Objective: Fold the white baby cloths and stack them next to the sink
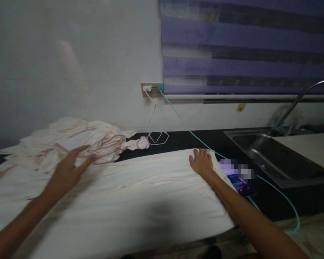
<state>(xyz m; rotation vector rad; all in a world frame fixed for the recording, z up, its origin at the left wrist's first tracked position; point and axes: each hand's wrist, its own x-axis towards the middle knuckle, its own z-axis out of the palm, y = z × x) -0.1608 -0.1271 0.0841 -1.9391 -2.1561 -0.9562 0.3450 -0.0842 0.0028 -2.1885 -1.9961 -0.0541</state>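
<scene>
Both forearms reach over a pale cloth spread on the dark counter.

Left hand hovers with fingers spread by a crumpled pink-striped cloth at the counter's far left; right hand lies flat, fingers together, on the pale cloth's far right corner. A phone and teal cable sit beside it, a steel sink toward the right end, white wall and purple blind behind.

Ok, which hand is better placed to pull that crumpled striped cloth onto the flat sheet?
Left, probably. The left hand hovers open at the edge of the crumpled striped cloth, almost touching it. The right hand lies flat on the white sheet's far corner beside the phone, well away from it.
</scene>
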